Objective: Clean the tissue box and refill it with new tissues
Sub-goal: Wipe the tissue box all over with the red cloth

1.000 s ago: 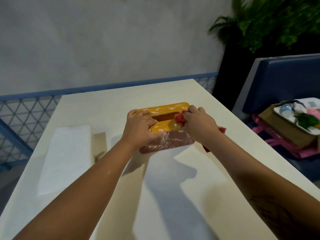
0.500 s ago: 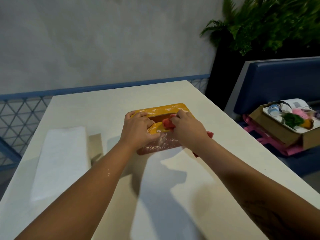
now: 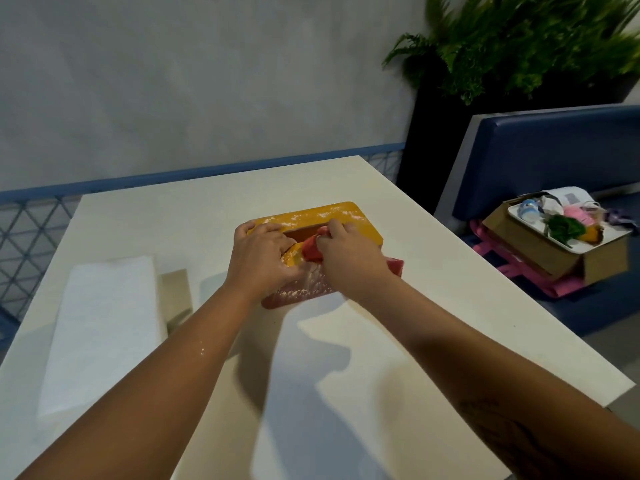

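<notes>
An orange tissue box [image 3: 360, 225] with a brown front side and a slot in its top stands mid-table, dusted with white powder. My left hand [image 3: 261, 259] grips its left end, fingers curled over the top and into the slot. My right hand [image 3: 349, 258] holds a bunched red cloth [image 3: 311, 251] against the box top beside the slot; a corner of the cloth sticks out to the right of my wrist. A white stack of tissues [image 3: 104, 327] lies at the left of the table.
The white table [image 3: 450, 323] ends at a blue railing with mesh [image 3: 27, 233] behind and to the left. A blue bench [image 3: 540, 157] on the right carries a cardboard box [image 3: 540, 251] with a tray of items. A potted fern [image 3: 519, 43] stands behind.
My right hand has slid the red cloth leftward across the box top, from the slot's right end to near my left hand. My left hand has kept its grip.
</notes>
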`<state>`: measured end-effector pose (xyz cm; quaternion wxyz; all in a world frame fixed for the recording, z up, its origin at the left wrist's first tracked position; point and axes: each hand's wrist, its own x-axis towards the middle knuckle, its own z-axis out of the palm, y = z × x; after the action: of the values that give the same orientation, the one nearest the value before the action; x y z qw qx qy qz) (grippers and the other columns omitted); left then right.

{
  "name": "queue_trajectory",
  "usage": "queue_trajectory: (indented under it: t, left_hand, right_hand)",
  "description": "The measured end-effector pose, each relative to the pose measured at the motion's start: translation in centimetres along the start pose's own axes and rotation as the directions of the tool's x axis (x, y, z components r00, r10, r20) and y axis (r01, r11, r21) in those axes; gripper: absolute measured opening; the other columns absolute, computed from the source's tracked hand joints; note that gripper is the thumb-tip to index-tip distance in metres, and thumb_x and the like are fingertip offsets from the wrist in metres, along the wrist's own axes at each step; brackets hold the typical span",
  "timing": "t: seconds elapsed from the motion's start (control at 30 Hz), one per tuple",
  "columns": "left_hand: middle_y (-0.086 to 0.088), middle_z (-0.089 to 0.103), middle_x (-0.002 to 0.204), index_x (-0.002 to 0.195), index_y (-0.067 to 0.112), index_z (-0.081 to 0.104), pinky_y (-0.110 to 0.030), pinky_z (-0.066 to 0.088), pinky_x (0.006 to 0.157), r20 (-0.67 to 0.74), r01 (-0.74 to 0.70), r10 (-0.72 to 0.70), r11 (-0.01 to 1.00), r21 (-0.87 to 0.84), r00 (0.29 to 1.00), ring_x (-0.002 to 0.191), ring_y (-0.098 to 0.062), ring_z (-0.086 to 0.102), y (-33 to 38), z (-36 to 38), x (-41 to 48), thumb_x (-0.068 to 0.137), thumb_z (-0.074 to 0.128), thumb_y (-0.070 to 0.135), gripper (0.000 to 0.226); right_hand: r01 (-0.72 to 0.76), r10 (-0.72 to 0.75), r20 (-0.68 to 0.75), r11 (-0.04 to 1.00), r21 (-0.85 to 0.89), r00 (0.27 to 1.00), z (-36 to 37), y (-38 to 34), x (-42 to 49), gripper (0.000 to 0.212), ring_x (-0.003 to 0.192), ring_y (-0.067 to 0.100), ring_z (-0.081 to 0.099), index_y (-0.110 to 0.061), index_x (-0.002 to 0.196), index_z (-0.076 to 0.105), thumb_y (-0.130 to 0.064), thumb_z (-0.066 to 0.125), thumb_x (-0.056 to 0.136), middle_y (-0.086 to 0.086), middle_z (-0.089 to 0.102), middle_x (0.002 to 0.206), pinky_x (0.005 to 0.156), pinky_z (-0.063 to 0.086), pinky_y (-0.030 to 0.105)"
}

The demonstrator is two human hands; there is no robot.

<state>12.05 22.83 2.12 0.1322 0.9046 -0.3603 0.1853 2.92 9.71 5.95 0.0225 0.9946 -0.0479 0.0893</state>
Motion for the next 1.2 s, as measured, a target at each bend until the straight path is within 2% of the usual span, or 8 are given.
queue_trajectory:
  t: [0.1, 0.37, 0.47, 0.57, 0.67, 1.0, 1.1, 1.2]
  left_hand:
    - [0.008, 0.068, 0.112, 0.107, 0.023, 0.070, -0.034, 0.015, 0.100, 0.019, -0.002, 0.002, 1.000, -0.001, 1.000, 0.123, -0.011, 0.046, -0.1, -0.1, 0.1, 0.069, 0.037, 0.074, 0.071]
    - [0.006, 0.067, 0.116, 0.110, 0.023, 0.068, -0.035, 0.015, 0.102, 0.053, 0.015, -0.015, 1.000, -0.009, 0.998, 0.124, -0.012, 0.046, 0.0, -0.2, 0.1, 0.067, 0.037, 0.075, 0.074]
    - [0.007, 0.070, 0.109, 0.104, 0.022, 0.071, -0.033, 0.014, 0.100, 0.017, 0.016, -0.016, 1.000, -0.015, 1.000, 0.121, -0.011, 0.049, 0.2, -0.2, 0.0, 0.066, 0.037, 0.074, 0.072]
    - [0.009, 0.071, 0.106, 0.100, 0.024, 0.072, -0.033, 0.015, 0.099, 0.015, 0.024, -0.024, 1.000, -0.015, 1.000, 0.121, -0.010, 0.050, 0.1, -0.2, 0.0, 0.064, 0.041, 0.071, 0.067]
    - [0.007, 0.070, 0.110, 0.103, 0.023, 0.071, -0.036, 0.017, 0.100, 0.027, 0.030, -0.030, 0.999, 0.010, 0.999, 0.122, -0.011, 0.049, 0.2, -0.2, 0.1, 0.066, 0.040, 0.071, 0.069]
    - [0.005, 0.068, 0.114, 0.108, 0.020, 0.069, -0.038, 0.022, 0.101, 0.065, 0.058, -0.059, 0.998, 0.025, 0.996, 0.125, -0.013, 0.048, 0.7, -0.5, 0.2, 0.062, 0.032, 0.077, 0.082]
    - [0.004, 0.070, 0.109, 0.103, 0.020, 0.072, -0.039, 0.023, 0.100, 0.036, 0.059, -0.059, 0.998, 0.009, 0.998, 0.122, -0.014, 0.050, 0.8, -0.4, 0.2, 0.061, 0.035, 0.073, 0.077]
    - [0.004, 0.072, 0.104, 0.099, 0.021, 0.073, -0.038, 0.023, 0.097, 0.022, 0.051, -0.051, 0.999, -0.012, 0.998, 0.120, -0.016, 0.052, 0.7, -0.4, 0.1, 0.058, 0.038, 0.066, 0.070]
  right_hand:
    - [0.032, -0.032, 0.016, 0.999, -0.033, 0.999, -0.2, 2.2, -0.7, 0.035, 0.118, 0.026, 0.039, -0.018, 0.129, 0.050, -0.029, 0.045, 0.096, 0.005, 0.040, 0.128, 0.079, 0.046, 0.037]
    - [-0.199, 0.200, 0.064, 0.980, -0.019, 0.978, -1.1, 2.6, 0.9, 0.034, 0.112, 0.027, 0.043, -0.015, 0.124, 0.056, -0.015, 0.052, 0.090, 0.007, 0.041, 0.121, 0.073, 0.042, 0.035]
    - [-0.059, 0.059, 0.052, 0.998, -0.002, 0.997, -0.9, 0.5, 0.9, 0.035, 0.119, 0.027, 0.041, -0.015, 0.127, 0.053, -0.018, 0.049, 0.093, 0.008, 0.040, 0.127, 0.084, 0.046, 0.036]
    - [0.135, -0.135, 0.020, 0.991, -0.004, 0.991, -0.6, 0.4, 0.1, 0.036, 0.121, 0.027, 0.040, -0.014, 0.129, 0.050, -0.018, 0.044, 0.094, 0.008, 0.038, 0.131, 0.079, 0.047, 0.034]
    - [0.169, -0.169, 0.019, 0.985, -0.014, 0.985, -0.4, 3.0, -0.2, 0.037, 0.118, 0.026, 0.040, -0.019, 0.131, 0.049, -0.019, 0.041, 0.095, 0.005, 0.038, 0.130, 0.079, 0.047, 0.036]
    - [-0.116, 0.115, 0.093, 0.993, -0.002, 0.989, -1.5, 4.2, 1.5, 0.032, 0.113, 0.028, 0.043, -0.008, 0.121, 0.056, -0.009, 0.051, 0.089, 0.010, 0.039, 0.125, 0.076, 0.044, 0.035]
    - [0.020, -0.021, 0.037, 0.999, 0.026, 0.999, -1.1, 1.8, 1.1, 0.030, 0.117, 0.030, 0.042, -0.008, 0.120, 0.056, -0.014, 0.045, 0.092, 0.012, 0.040, 0.129, 0.087, 0.047, 0.037]
    - [0.206, -0.206, -0.004, 0.978, 0.042, 0.979, -0.4, 0.7, 0.4, 0.033, 0.118, 0.030, 0.041, -0.009, 0.124, 0.053, -0.017, 0.043, 0.094, 0.011, 0.038, 0.130, 0.077, 0.046, 0.034]
